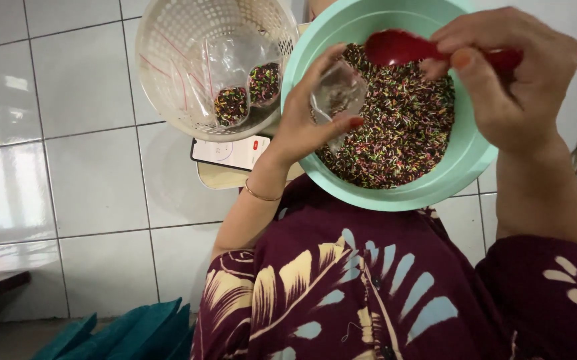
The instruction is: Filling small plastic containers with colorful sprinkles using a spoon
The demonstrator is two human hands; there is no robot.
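— Looking at the middle top of the frame: what has the left hand (305,123) got?

— A small clear bag (337,99). Thumb and fingers are pinched on it, and it hangs over the near left part of the bowl (462,167). A little dark stuff shows inside the bag; how much, I cannot tell.

— And the right hand (512,77)?

— Upper right of the frame, fingers pressed together around the handle of a red spoon (402,47). The spoon's scoop points left and sits just above the bag's mouth, over the bowl.

— What is in the bowl?

— Sprinkles (402,127), thin coloured strands, mostly dark with pink, green and yellow among them. The bowl is mint green and takes up the upper centre to right, resting at the person's lap.

— Anything to the left of it?

— A white basket (162,87) with holes, at upper centre left, its rim close beside the bowl's. Two filled bags (248,93) of the same sprinkles lie in it, with more clear plastic around them.

— Below the basket?

— A phone (228,152), screen up and lit, lying on a pale board, partly under the basket and the bowl.

— The rest?

— White floor tiles (82,167) on the left, a maroon dress (342,300) with a leaf print across the bottom, and something teal (135,330) at lower left.
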